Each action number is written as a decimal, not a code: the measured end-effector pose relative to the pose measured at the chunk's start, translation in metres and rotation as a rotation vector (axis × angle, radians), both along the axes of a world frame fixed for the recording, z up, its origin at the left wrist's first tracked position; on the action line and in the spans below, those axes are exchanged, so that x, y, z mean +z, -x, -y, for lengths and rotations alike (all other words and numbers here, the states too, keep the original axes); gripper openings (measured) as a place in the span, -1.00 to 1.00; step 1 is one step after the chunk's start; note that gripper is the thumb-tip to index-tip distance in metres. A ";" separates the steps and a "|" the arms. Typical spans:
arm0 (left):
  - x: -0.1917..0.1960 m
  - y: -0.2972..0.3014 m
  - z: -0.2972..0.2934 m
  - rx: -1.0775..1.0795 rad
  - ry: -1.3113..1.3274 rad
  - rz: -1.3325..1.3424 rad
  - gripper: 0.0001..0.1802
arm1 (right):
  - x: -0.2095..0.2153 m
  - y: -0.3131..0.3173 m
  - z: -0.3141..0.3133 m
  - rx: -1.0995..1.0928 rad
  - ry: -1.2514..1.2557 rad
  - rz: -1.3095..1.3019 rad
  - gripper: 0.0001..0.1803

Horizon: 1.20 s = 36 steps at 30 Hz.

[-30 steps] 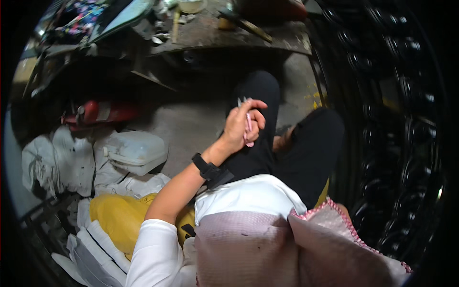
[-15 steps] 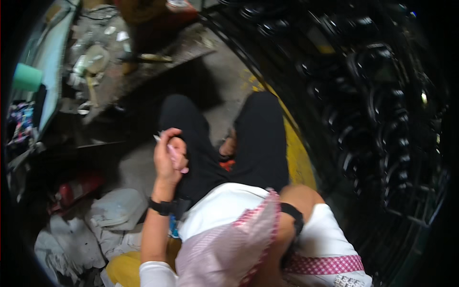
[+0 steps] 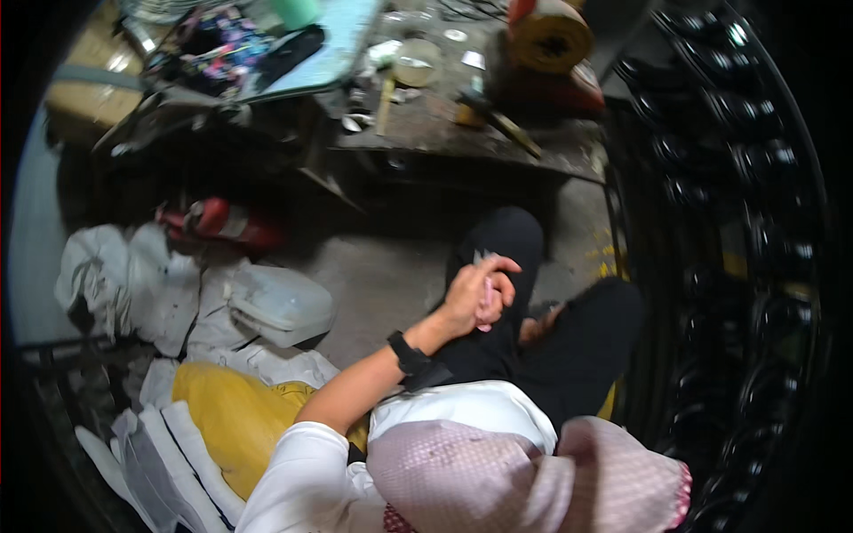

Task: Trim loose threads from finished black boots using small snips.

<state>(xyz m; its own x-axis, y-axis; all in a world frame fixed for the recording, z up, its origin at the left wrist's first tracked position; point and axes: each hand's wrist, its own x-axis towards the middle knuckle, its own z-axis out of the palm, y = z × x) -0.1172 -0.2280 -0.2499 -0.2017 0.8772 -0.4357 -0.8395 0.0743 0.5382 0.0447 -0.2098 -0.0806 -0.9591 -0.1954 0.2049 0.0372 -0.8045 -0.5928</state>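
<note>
My left hand (image 3: pixel 475 295) is over my dark-trousered left thigh, a black watch (image 3: pixel 409 354) on its wrist. Its fingers curl round a small pink strip-like thing (image 3: pixel 487 302), mostly hidden in the palm; I cannot make out its kind. A small whitish tip shows just past the knuckles. Across my lap and chest lies a pale pink checked cloth (image 3: pixel 462 471) with a darker checked edge. My right hand is not in view.
Ahead stands a worn workbench (image 3: pixel 426 138) with a machine (image 3: pixel 555 44), a tape roll (image 3: pixel 418 62) and a hammer-like tool (image 3: pixel 506 124). A red extinguisher (image 3: pixel 235 222), a plastic container (image 3: pixel 283 302) and yellow sack (image 3: pixel 227 417) lie left. Racked glossy black parts (image 3: pixel 764 164) line the right.
The view has swung left, so the bench, extinguisher and sacks show more fully. My bent right arm has gone out of sight. My left hand keeps the pink thing.
</note>
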 end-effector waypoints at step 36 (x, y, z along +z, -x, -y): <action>0.047 -0.027 0.053 -0.640 -0.202 -1.142 -0.56 | -0.130 -0.199 -0.097 -1.188 -1.221 1.175 -0.54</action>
